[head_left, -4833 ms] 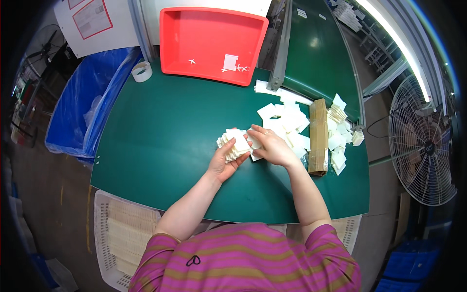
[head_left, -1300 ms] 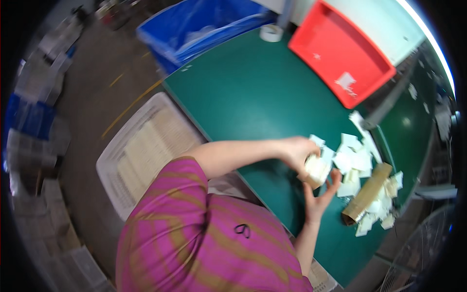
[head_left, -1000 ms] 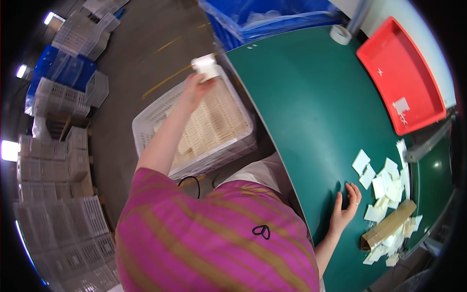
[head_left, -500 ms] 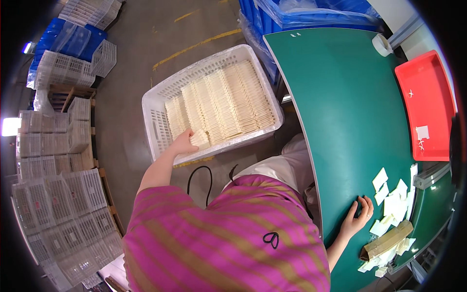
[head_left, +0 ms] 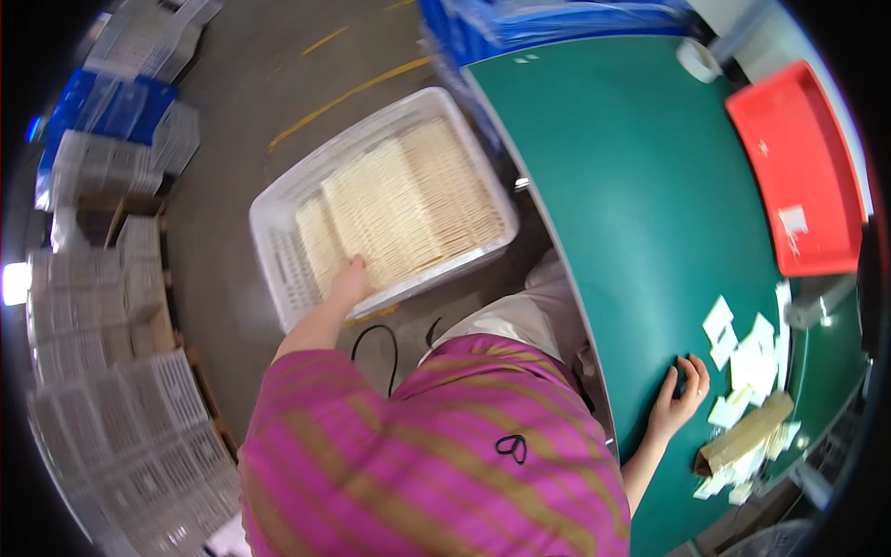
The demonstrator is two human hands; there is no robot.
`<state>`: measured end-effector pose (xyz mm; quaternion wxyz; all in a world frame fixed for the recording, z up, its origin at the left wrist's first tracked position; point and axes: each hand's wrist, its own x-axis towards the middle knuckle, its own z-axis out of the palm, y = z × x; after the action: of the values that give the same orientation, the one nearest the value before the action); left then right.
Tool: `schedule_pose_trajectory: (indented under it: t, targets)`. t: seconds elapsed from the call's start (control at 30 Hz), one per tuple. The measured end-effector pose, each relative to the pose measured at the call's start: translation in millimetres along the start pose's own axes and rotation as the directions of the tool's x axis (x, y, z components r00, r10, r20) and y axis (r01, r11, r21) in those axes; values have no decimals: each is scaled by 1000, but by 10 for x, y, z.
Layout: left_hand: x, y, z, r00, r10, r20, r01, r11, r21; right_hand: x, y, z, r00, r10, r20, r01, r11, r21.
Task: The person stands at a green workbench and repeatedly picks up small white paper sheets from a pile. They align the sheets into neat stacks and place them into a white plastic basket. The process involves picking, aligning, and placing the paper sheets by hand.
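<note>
On the floor to the left stands a white plastic basket (head_left: 494, 245), packed with rows of thin cream-coloured flat pieces (head_left: 399, 204). My left hand (head_left: 350, 281) reaches down into its near left part, at the front end of a row. Its fingers point down among the pieces; blur and the hand itself hide whether they grip any. On the green table (head_left: 631, 204) lies my right hand (head_left: 682, 399), fingers loosely bent and apart, with nothing in it. Just right of it are scattered white flat pieces (head_left: 747, 367) and a brown cardboard strip (head_left: 747, 434).
A red tray (head_left: 807, 167) with a white scrap in it lies at the table's far right. Near the back corner is a white tape roll (head_left: 689, 58). Blue plastic-wrapped bins (head_left: 557, 32) stand behind the table. Stacked white crates (head_left: 121, 408) line the left side.
The view has shifted slightly. My left hand has sunk further among the pieces in the basket, its thumb and fingers now less distinct. My right hand keeps its place on the table.
</note>
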<state>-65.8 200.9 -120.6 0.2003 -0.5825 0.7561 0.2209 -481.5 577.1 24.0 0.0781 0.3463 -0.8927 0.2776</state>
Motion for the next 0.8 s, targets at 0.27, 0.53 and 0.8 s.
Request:
schedule_pose_trajectory:
  t: [0.27, 0.53, 0.8]
  targets:
    - [539, 362, -759, 783, 233, -576, -383, 911, -153, 249, -15, -270, 999, 0, -43, 5, 993, 117]
    - [-459, 3394, -1487, 300, 821, -486, -873, 31, -486, 723, 430, -296, 995, 89, 50, -76, 971, -225]
    - [-1454, 4770, -734, -59, 952, 300, -329, 266, -906, 514, 340, -441, 993, -49, -108, 20, 967, -256]
